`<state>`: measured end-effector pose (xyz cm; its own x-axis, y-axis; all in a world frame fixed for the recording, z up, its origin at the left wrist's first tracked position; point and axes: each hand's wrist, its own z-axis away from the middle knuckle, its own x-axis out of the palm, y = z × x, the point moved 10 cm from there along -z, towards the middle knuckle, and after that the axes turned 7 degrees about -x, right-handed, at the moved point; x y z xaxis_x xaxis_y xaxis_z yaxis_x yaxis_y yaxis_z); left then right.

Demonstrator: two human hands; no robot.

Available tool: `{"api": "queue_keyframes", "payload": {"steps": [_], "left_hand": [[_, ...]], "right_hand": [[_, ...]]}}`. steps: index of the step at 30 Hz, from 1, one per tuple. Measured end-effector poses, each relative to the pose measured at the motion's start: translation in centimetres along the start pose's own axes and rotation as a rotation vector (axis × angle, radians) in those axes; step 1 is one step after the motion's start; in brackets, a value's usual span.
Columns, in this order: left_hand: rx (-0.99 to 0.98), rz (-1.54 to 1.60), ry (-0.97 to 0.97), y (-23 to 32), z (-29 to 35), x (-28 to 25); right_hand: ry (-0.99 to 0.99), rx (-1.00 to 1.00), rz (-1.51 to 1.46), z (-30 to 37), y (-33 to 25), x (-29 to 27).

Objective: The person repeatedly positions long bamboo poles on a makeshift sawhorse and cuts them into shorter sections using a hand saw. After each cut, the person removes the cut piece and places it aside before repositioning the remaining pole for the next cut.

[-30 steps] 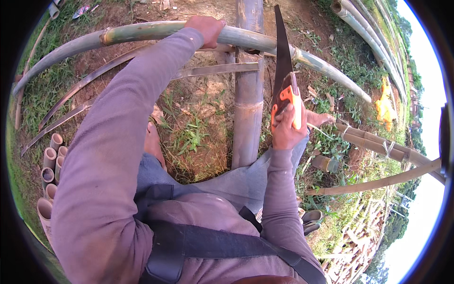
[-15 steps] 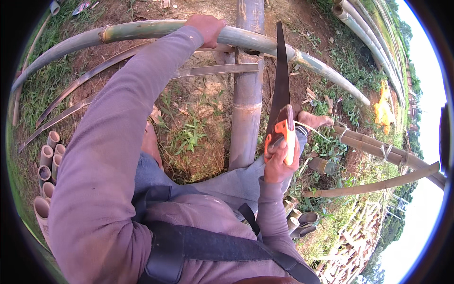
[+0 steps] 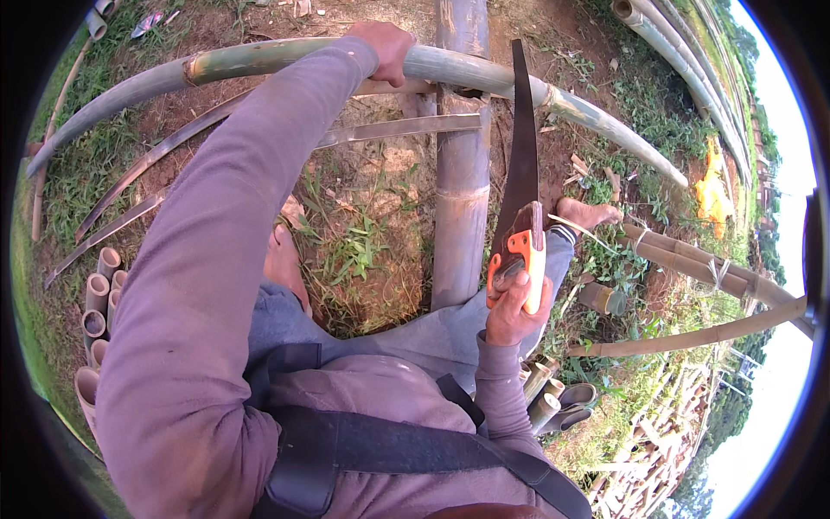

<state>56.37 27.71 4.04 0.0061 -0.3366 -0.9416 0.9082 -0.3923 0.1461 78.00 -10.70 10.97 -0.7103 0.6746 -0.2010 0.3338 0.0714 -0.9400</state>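
My left hand (image 3: 385,50) is wrapped over a long green-grey bamboo pole (image 3: 259,57) that lies crosswise in front of me. In my right hand (image 3: 510,322) is a hand saw (image 3: 521,147) with an orange and dark handle, its blade pointing away from me. The blade passes in front of the pole to the right of my left hand; whether it touches the pole I cannot tell. Under the pole runs a thick bamboo post (image 3: 461,233), reaching back between my legs. A narrow split bamboo strip (image 3: 406,128) lies across this post.
Cut bamboo tubes (image 3: 97,290) stand at the left, with more short pieces (image 3: 543,400) beside my right forearm. Tied bamboo poles (image 3: 683,259) and an orange-yellow cloth or bag (image 3: 713,186) are at the right. Long poles (image 3: 683,73) lie far right; scraps (image 3: 648,450) are heaped lower right.
The whole view has shifted slightly, moving most things a little to the right in the picture. Both hands keep their grips, and the saw stays nearly in place against the pole.
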Motion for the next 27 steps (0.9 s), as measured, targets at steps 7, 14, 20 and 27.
{"api": "queue_keyframes", "payload": {"steps": [7,14,20,27], "left_hand": [[0.011,0.059,-0.029,0.5,-1.1,0.5],[0.014,0.068,-0.052,-0.8,-1.7,1.3],[0.047,0.063,0.013,-0.6,-2.5,0.3],[-0.034,-0.137,0.226,2.1,0.9,0.1]], "right_hand": [[0.002,-0.034,-0.061,-11.3,2.5,7.6],[-0.035,0.06,-0.012,-1.6,0.3,0.7],[-0.01,0.071,-0.103,-7.0,2.8,3.9],[-0.145,-0.047,-0.192,-11.9,2.1,7.8]]}}
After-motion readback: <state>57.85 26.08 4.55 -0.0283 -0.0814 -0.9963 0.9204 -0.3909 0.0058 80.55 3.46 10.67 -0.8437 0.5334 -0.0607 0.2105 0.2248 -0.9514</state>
